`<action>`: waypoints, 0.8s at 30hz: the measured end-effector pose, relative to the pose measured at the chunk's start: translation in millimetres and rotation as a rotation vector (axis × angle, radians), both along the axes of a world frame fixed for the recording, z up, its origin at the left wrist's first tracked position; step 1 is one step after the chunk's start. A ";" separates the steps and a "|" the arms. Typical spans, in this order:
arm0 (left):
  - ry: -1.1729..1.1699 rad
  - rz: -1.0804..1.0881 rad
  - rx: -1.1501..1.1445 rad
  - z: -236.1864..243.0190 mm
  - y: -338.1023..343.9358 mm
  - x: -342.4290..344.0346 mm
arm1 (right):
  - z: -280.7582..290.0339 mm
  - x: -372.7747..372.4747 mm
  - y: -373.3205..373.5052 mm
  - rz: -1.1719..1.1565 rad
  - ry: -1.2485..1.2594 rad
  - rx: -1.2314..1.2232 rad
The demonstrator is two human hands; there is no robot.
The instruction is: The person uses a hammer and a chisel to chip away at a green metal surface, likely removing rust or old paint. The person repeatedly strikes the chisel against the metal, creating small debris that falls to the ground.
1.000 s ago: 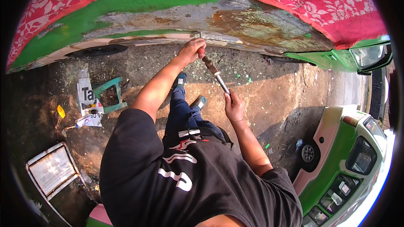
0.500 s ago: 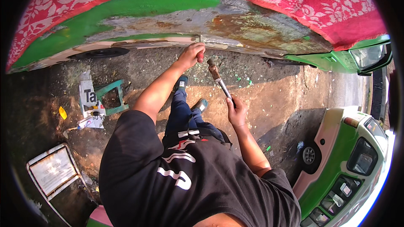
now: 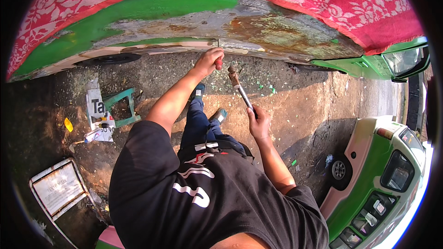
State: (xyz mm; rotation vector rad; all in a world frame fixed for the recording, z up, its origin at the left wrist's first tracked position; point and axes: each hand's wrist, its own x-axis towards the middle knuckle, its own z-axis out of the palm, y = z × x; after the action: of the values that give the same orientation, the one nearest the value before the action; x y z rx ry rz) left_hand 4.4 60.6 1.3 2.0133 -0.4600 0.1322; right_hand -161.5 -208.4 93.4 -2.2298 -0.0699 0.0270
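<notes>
A slim, brown-headed, silver-shafted hammer (image 3: 239,90)

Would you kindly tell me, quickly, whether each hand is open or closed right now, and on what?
Left hand: closed, holding a red-handled tool.
Right hand: closed, holding a hammer by its handle.

Shirt (image 3: 230,198) is black, short-sleeved, with curved white markings (image 3: 182,189). Trousers (image 3: 193,127) are dark blue; shoes (image 3: 218,116) are dark with paler patches (image 3: 198,92).
</notes>
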 end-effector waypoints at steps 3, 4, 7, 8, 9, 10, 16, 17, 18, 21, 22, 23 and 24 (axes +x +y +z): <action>-0.089 -0.012 0.033 2.2 -1.1 5.0 | 3.6 1.8 6.2 -0.016 0.075 0.008; -0.136 -0.019 0.055 5.5 -2.2 6.4 | 6.2 3.0 8.7 -0.028 0.099 0.020; -0.103 -0.010 0.063 7.5 -1.7 4.1 | 19.0 10.3 16.5 -0.039 0.123 0.028; -0.015 -0.010 0.026 4.3 -0.8 3.5 | 21.4 12.4 17.9 -0.038 0.122 0.027; 0.072 -0.009 -0.011 0.9 -0.8 2.2 | 20.3 13.3 17.2 -0.030 0.106 0.035; 0.086 -0.008 -0.012 -2.1 0.4 1.9 | 17.4 13.9 15.4 -0.022 0.091 0.043; -0.103 0.005 0.058 7.7 -0.5 2.8 | 12.7 12.6 8.7 -0.018 0.088 0.001; -0.062 0.005 0.057 8.2 -0.8 2.3 | 13.1 11.7 8.6 -0.018 0.090 -0.009; -0.022 0.006 0.056 8.7 -1.2 1.1 | 13.8 11.1 9.4 -0.016 0.089 -0.014; -0.036 0.020 0.049 10.0 -1.7 3.5 | 13.8 7.4 10.7 0.009 0.037 -0.007; -0.063 0.027 0.046 10.3 -2.0 4.5 | 9.3 4.5 8.9 0.030 -0.014 0.011; -0.065 0.032 0.043 11.0 -2.5 4.9 | 6.4 4.3 8.6 0.050 -0.067 0.030; -0.067 0.038 0.039 11.6 -3.0 4.5 | 3.1 5.9 9.1 0.075 -0.114 0.037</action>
State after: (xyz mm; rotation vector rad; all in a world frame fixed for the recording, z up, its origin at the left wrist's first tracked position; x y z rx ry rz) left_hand 8.9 57.5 13.0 2.0616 -0.4702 0.2157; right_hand -155.6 -199.2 96.5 -2.1901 -0.2145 -0.0602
